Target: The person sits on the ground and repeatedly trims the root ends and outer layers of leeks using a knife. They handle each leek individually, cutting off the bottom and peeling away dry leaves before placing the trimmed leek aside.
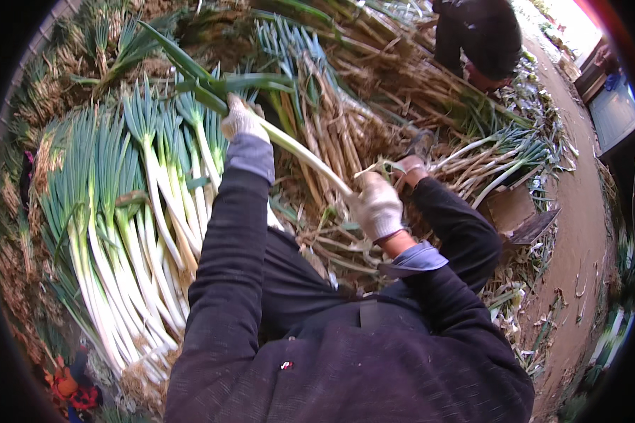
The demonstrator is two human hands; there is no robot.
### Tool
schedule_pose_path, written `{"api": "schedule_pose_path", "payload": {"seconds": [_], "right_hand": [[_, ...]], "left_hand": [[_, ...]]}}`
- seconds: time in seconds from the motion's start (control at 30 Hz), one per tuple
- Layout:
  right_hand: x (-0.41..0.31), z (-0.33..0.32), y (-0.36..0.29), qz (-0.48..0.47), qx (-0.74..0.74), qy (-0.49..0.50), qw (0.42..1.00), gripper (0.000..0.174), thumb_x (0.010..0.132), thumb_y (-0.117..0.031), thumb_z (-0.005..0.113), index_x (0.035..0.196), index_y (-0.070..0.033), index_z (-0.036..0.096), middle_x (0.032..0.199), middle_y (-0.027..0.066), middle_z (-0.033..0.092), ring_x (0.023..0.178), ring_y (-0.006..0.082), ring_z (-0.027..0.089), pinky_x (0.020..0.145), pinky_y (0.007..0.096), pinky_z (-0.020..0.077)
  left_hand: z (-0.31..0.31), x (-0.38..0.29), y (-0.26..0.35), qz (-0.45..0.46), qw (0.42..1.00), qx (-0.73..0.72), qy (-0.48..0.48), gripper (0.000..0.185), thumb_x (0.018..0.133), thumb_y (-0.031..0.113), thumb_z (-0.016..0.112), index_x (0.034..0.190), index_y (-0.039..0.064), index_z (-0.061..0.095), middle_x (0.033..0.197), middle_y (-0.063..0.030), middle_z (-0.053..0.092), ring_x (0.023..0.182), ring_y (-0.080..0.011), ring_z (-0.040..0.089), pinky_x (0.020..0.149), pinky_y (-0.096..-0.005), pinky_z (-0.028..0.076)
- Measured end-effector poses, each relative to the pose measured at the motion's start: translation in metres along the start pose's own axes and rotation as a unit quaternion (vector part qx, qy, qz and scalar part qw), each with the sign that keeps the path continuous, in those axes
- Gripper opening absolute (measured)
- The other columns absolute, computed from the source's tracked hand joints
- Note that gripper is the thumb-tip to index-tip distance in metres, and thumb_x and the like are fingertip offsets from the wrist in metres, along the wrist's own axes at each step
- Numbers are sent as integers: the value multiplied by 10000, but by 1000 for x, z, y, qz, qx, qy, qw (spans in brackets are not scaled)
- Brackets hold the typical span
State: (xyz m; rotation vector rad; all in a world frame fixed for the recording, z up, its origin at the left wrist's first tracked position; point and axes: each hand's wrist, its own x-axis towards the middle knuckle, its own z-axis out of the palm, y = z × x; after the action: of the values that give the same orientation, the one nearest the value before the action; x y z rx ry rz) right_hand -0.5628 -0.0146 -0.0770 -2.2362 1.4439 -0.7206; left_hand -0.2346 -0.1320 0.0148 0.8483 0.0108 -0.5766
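Note:
My left hand [243, 119], in a pale knitted work glove, is closed around a long green onion [301, 150] just below its green leaves. The stalk runs down to the right, and its lower white end is in my right hand [377, 206], gloved the same way. Thin peeled strips show at the right fingers. To my left lies a big pile of cleaned green onions [106, 254], white stalks towards me and leaves away. Ahead, between my hands, lies a heap of unpeeled, soil-brown green onions [325, 132].
A person with dark hair [479, 42] bends close at the front right. A small bundle of green onions [500, 158] lies beside a cardboard piece [510, 209]. Leaf scraps edge a dirt path [577, 222] at the right. Another person [74, 386] is at the lower left.

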Motion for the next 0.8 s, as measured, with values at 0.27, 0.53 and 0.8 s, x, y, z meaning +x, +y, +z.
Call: {"api": "schedule_pose_path", "payload": {"seconds": [0.27, 0.53, 0.8], "right_hand": [[84, 51, -61, 47, 138, -99, 984, 493, 978, -423, 732, 1288, -49, 657, 1053, 262, 768, 984, 449, 755, 875, 532, 592], [92, 89, -41, 86, 281, -213, 932, 508, 959, -430, 716, 1195, 20, 696, 940, 235, 772, 885, 374, 761, 807, 483, 589], [29, 67, 1, 45, 207, -235, 949, 569, 1054, -528, 632, 1255, 3, 674, 1033, 266, 757, 961, 418, 747, 847, 487, 570]], "left_hand": [[-12, -30, -20, -123, 983, 96, -97, 433, 1049, 497, 724, 1055, 73, 640, 816, -56, 676, 633, -211, 660, 585, -354, 560], [-20, -59, -48, -237, 916, 297, -130, 407, 1018, 463, 774, 994, 65, 689, 792, -110, 750, 606, -268, 689, 559, -428, 570], [-12, -26, -35, -186, 955, 222, -67, 436, 1043, 504, 728, 911, 130, 545, 714, -33, 579, 556, -228, 582, 558, -414, 539]]}}
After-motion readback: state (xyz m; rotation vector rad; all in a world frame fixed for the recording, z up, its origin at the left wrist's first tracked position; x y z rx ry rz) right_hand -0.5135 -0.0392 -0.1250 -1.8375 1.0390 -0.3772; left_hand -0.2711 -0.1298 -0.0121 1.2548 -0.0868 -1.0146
